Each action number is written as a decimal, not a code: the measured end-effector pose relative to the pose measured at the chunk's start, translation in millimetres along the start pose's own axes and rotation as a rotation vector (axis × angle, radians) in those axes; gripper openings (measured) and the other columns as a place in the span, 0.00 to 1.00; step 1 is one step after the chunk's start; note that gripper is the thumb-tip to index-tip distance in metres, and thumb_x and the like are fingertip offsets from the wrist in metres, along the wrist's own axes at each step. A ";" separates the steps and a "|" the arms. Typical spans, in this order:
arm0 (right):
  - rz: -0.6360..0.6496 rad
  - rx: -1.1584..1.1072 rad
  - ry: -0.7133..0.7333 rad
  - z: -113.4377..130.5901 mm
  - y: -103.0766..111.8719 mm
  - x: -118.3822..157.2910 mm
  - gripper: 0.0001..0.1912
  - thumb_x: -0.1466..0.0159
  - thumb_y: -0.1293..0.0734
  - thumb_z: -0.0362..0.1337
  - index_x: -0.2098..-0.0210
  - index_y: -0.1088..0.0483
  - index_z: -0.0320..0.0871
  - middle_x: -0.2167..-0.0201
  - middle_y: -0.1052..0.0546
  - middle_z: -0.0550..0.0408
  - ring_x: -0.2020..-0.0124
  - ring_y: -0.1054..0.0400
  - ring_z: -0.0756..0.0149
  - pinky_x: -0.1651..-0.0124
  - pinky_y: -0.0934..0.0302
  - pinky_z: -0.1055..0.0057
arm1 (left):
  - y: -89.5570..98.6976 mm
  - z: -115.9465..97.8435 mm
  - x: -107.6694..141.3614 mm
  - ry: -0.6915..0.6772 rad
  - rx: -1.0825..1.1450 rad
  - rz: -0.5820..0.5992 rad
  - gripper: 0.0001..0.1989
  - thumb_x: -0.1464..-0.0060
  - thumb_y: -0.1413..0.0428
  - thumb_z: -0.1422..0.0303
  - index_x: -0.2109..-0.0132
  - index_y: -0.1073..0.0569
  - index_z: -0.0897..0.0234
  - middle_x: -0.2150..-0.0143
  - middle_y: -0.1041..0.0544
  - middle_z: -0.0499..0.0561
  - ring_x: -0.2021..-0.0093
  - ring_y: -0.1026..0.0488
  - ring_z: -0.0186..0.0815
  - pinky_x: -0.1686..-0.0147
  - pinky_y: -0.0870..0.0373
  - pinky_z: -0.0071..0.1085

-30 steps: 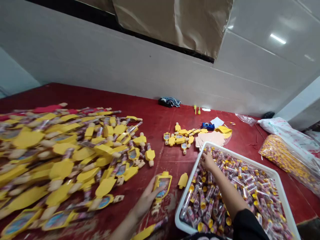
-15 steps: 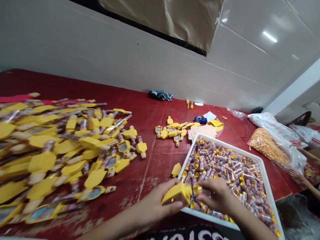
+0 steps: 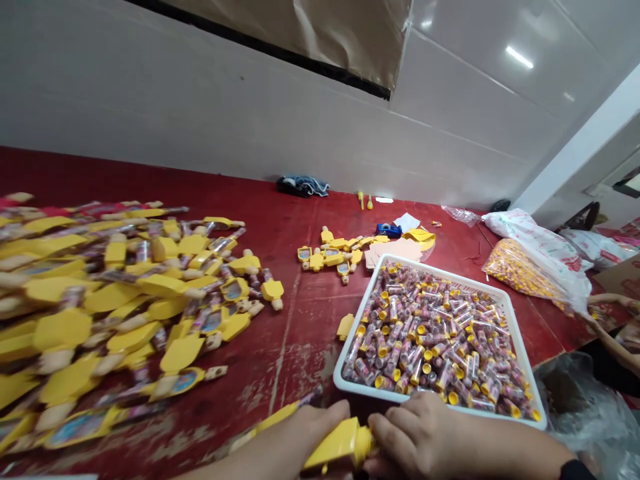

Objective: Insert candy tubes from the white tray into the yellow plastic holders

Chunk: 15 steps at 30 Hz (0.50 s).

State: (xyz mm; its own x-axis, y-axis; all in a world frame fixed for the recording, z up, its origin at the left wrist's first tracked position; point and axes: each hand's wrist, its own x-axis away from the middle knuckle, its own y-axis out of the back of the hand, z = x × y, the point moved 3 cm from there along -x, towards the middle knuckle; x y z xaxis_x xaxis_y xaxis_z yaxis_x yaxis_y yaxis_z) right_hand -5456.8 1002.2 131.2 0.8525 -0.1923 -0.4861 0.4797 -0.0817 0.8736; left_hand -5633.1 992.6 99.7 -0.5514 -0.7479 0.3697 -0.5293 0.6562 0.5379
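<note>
My left hand (image 3: 313,427) is closed around a yellow plastic toy body (image 3: 336,445), a blocky piece with a round neck at its right end. My right hand (image 3: 425,433) is closed against that neck; whatever its fingers pinch is hidden. Both hands are low in the view, just in front of the white tray (image 3: 365,388). Heaped in the tray are small clear printed tubes (image 3: 400,347) with yellow ends. Partly behind my left hand lies another yellow piece (image 3: 274,419) with a tube attached.
A large pile of yellow paddle-shaped toys (image 3: 183,352) covers the left of the red table (image 3: 300,340). A smaller yellow group (image 3: 333,253), a blue tape dispenser (image 3: 389,231) and plastic bags (image 3: 523,273) lie farther back. At the far right are another person's arms (image 3: 610,343).
Both hands have moved down and toward me. My right hand has left the space over the tray and now meets the neck of the yellow body. The view has shifted slightly.
</note>
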 end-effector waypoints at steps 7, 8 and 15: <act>-0.169 -0.347 -0.128 -4.9 -8.4 3.5 0.19 0.33 0.47 0.43 0.64 0.33 0.34 0.86 0.33 0.58 0.88 0.43 0.75 0.87 0.54 0.76 | 1.7 -5.3 4.0 -0.036 -0.005 -0.008 0.13 0.51 0.47 0.59 0.59 0.28 0.60 0.63 0.23 0.54 0.64 0.26 0.40 0.65 0.31 0.30; -0.175 -0.377 -0.142 -5.6 -9.4 3.5 0.19 0.33 0.47 0.44 0.63 0.34 0.34 0.86 0.32 0.57 0.87 0.42 0.75 0.87 0.53 0.76 | 2.2 -4.7 4.4 -0.046 -0.006 -0.033 0.13 0.51 0.46 0.60 0.60 0.28 0.60 0.63 0.23 0.54 0.64 0.26 0.40 0.65 0.31 0.29; -0.094 -0.497 -0.275 -13.5 -24.9 5.4 0.14 0.37 0.43 0.42 0.64 0.33 0.36 0.85 0.31 0.57 0.86 0.42 0.74 0.86 0.51 0.78 | 8.3 -6.9 6.1 -0.021 -0.036 -0.104 0.13 0.49 0.48 0.60 0.58 0.28 0.59 0.63 0.22 0.53 0.64 0.25 0.39 0.66 0.32 0.27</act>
State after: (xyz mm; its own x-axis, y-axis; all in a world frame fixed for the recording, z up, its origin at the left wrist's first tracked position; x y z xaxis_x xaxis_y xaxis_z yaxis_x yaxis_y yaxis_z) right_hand -5461.3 1016.4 106.5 0.7478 -0.4594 -0.4793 0.6476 0.3456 0.6792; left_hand -5636.4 992.8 111.7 -0.5083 -0.8090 0.2953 -0.5607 0.5711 0.5995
